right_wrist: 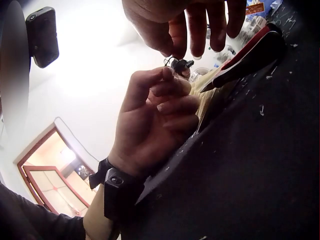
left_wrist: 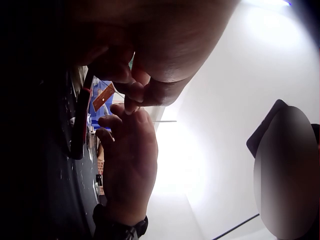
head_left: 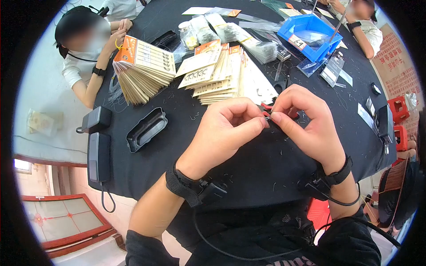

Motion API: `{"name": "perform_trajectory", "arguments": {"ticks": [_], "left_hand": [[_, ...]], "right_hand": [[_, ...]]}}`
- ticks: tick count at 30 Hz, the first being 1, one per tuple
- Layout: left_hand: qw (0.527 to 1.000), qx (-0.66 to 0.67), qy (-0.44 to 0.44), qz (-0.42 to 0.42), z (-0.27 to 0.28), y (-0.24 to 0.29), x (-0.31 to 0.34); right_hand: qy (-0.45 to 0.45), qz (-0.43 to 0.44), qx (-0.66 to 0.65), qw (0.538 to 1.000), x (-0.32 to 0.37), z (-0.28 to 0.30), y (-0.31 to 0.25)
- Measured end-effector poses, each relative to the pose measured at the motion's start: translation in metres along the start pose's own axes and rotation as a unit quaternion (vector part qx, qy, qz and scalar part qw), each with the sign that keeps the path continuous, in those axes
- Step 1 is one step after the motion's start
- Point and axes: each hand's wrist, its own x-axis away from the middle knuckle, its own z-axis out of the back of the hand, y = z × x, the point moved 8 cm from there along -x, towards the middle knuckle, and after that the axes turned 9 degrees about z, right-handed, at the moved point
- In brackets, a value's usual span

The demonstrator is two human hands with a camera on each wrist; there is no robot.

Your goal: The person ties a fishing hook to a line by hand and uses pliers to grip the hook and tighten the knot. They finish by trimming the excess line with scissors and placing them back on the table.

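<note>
My left hand point(head_left: 226, 126) and right hand point(head_left: 308, 117) meet fingertip to fingertip above the black table. Between them is a small, thin, curved fishing hook point(right_wrist: 168, 61), mostly hidden by fingers. The left thumb and index finger pinch it from one side, the right thumb and index finger from the other. In the right wrist view the other fingers of the right hand point(right_wrist: 175, 15) hang apart, while those of the left hand point(right_wrist: 155, 110) are curled in. Below the hands lies a red-and-black-handled hand tool point(right_wrist: 250, 55), partly covered by them in the head view.
Beyond the hands are fanned stacks of hook cards point(head_left: 222, 75), another bundle of cards point(head_left: 144, 71) and clear plastic packets point(head_left: 262, 46). A blue bin point(head_left: 306, 33) stands far right. At left sit a black tray point(head_left: 147, 129) and black devices point(head_left: 98, 157). Other people sit across the table.
</note>
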Motion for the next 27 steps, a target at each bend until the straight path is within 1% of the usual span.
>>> {"name": "perform_trajectory", "arguments": {"ticks": [5,9,14,24,27], "left_hand": [[1.0,-0.018,0.013,-0.005,0.003,-0.002,-0.001],[1.0,-0.014,0.004,0.012,0.002,-0.003,0.0],[1.0,-0.014,-0.002,0.021,0.002,-0.007,-0.002],[1.0,-0.006,0.015,0.008,0.001,-0.006,-0.002],[1.0,-0.011,0.013,0.005,0.001,-0.006,-0.002]], "right_hand": [[0.002,0.002,-0.004,1.0,0.001,0.001,0.0],[0.003,-0.001,-0.007,1.0,0.0,0.001,-0.002],[0.011,0.02,0.008,1.0,-0.001,0.003,-0.006],[0.018,0.043,0.03,0.998,-0.002,0.004,-0.01],[0.015,0.027,0.031,0.999,-0.002,0.004,-0.007]]}}
